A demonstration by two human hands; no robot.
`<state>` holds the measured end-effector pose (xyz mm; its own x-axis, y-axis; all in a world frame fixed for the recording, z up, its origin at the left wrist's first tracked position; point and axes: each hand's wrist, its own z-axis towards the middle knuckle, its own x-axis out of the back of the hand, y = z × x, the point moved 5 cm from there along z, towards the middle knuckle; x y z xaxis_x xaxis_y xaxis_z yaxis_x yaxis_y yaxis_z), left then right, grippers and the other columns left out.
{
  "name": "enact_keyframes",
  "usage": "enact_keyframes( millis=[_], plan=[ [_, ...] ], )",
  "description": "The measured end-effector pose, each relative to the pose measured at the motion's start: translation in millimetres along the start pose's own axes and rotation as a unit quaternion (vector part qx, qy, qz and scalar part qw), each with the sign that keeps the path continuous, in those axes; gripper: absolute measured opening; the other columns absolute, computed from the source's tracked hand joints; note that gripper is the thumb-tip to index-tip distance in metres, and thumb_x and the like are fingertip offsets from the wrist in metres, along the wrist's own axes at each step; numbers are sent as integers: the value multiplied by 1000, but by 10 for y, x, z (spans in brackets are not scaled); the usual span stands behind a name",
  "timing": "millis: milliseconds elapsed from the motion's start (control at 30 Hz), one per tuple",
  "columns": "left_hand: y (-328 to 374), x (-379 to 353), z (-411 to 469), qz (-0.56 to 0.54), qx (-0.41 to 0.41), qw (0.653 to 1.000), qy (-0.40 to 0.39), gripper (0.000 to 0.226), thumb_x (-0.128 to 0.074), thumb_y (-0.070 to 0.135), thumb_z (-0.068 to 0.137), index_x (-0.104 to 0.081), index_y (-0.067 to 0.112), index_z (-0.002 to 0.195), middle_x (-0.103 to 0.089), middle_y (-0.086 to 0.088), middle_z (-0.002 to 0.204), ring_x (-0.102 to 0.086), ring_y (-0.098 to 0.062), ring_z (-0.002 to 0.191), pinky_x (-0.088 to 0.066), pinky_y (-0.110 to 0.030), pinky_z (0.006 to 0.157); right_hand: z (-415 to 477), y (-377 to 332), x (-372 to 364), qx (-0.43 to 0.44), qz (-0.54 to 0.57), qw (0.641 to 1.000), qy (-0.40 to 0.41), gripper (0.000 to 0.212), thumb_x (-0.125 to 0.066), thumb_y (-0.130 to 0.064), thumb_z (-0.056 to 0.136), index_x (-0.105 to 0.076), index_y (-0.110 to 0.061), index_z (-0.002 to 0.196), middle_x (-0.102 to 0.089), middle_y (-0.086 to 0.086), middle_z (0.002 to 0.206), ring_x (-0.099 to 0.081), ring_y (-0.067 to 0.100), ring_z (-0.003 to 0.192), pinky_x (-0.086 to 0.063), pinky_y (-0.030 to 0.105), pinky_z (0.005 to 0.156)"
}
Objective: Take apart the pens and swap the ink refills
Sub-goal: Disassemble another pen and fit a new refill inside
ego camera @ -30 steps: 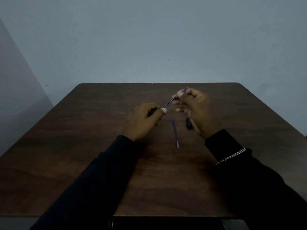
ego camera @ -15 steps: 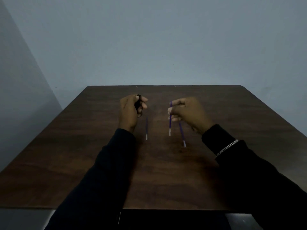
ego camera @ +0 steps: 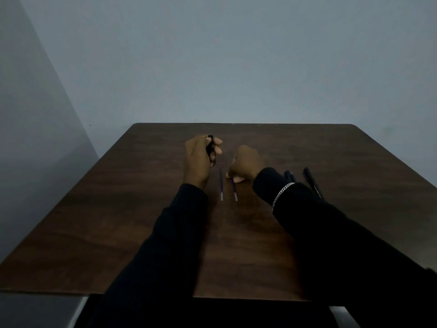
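So both refills are out and lie flat on the worktop [ego camera: 146, 233], side by side, roughly parallel and close but not touching. Landmark: the left refill [ego camera: 221, 183]. It lies free, nobody touching it, pale end toward the person; probably parked there so it stays separate and easy to tell from the other one.

Just right of it is the right refill [ego camera: 234, 188], same orientation. The right hand [ego camera: 246, 165] is curled down over its far end, fingers [ego camera: 233, 178] bent low onto the worktop at the refill. Contact looks likely, but whether they are pinching it or just setting it down, cannot tell, the knuckles hide the grip.

Left of and beyond the left refill, the left hand [ego camera: 201, 159] is raised off the worktop, fingers wrapped closed around a short black pen piece [ego camera: 209, 145], held upright. Barrel or cap section, too dark to say. Likely kept in hand so a refill can go straight into it.

Well right of the left refill, past the right sleeve and its bracelet [ego camera: 282, 192], two dark pen parts lie on the worktop: one partly hidden by the sleeve [ego camera: 289, 175], one further out [ego camera: 311, 179]. Set aside, out of the working zone.

Judgement: disassembly looks done, swap and reassembly not yet.
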<state>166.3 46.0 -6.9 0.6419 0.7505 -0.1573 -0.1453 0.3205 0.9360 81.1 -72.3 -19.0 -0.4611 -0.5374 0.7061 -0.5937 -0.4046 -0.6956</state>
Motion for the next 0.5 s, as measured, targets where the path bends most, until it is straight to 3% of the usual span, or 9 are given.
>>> enact_keyframes(
  millis=[167, 233, 300, 400, 500],
  plan=[
    [8, -6, 3, -6, -2, 1000, -5, 38, -35, 4, 107, -68, -4, 90, -59, -11, 68, -44, -11, 52, -32, -23, 46, 17, 11, -46, 5, 5, 1000, 3, 18, -79, 4, 85, -65, -4, 94, -71, 22, 109, -72, 19, 61, -50, 18, 40],
    [14, -10, -5, -7, 0, 1000, -4, 37, -35, 4, 107, -68, -4, 90, -59, -11, 68, -44, -11, 52, -31, -23, 46, 12, 24, -45, -1, 17, 1000, 1, 22, -79, 2, 85, -65, -2, 101, -70, 19, 107, -72, 18, 63, -52, 18, 41],
    [18, -16, -11, -7, 2, 1000, -5, 37, -35, 3, 107, -67, -4, 90, -59, -11, 68, -44, -11, 52, -31, -24, 47, 14, 29, -49, -8, 23, 1000, -6, 24, -80, -1, 86, -66, -1, 106, -72, 17, 102, -72, 14, 59, -55, 19, 45],
    [15, -28, -16, -6, 4, 1000, -7, 37, -35, 3, 107, -67, -4, 90, -58, -11, 67, -43, -12, 52, -31, -23, 46, 0, 31, -52, -11, 31, 999, -12, 17, -80, -3, 87, -66, -3, 96, -73, 14, 89, -69, 9, 50, -53, 19, 44],
    [2, -28, -20, -1, 4, 1000, -6, 38, -35, 3, 107, -67, -3, 89, -58, -10, 67, -43, -11, 52, -31, -22, 46, -13, 42, -51, -14, 47, 999, -17, 12, -79, -2, 87, -68, -3, 90, -75, 16, 89, -72, 16, 61, -62, 26, 56]
  ],
)
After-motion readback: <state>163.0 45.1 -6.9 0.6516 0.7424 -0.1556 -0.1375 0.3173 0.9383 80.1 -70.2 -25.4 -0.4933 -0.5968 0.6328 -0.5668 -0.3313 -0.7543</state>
